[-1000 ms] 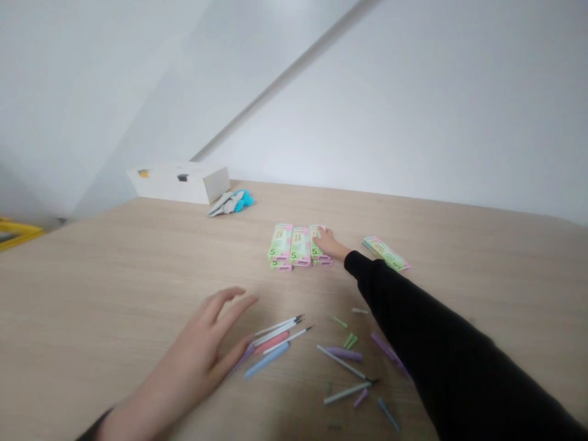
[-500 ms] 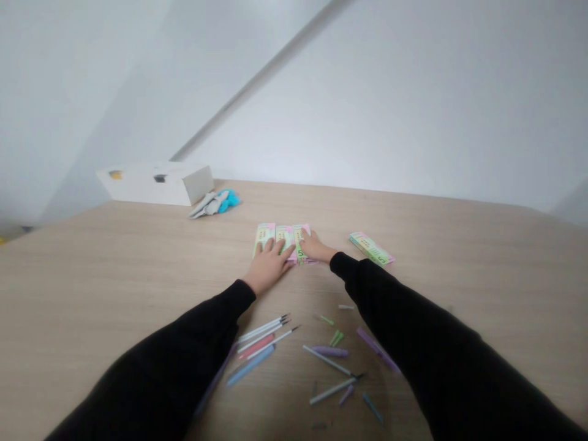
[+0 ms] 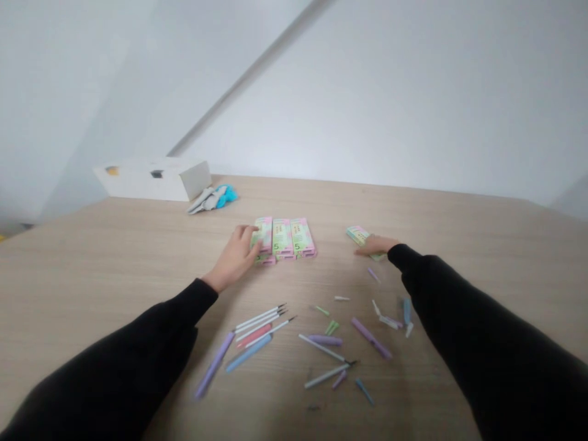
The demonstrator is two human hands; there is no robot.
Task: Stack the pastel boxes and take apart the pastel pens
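Three small green-and-pink cardboard boxes (image 3: 282, 237) lie side by side on the table, with more box ends showing beneath them. My left hand (image 3: 236, 254) is at the left end of this row, fingers apart, its fingertips at the edge of the leftmost box (image 3: 265, 231). Off to the right is a single box (image 3: 356, 232) of the same kind, lying at a slant. My right hand (image 3: 377, 245) covers its near part, the thumb on the near side and the fingers over it.
Nearer me lie several white thin-tipped pens (image 3: 260, 318), a purple pen barrel (image 3: 215, 366), a blue one (image 3: 249, 353) and a red one (image 3: 255, 335). More loose pen parts (image 3: 371, 338) are scattered to the right. A white box (image 3: 147, 180) and a grey-blue cloth (image 3: 214, 198) sit at the back left.
My right hand has left the row of boxes and moved right onto the single box. My left hand has slid left, off the box tops to the row's left edge.
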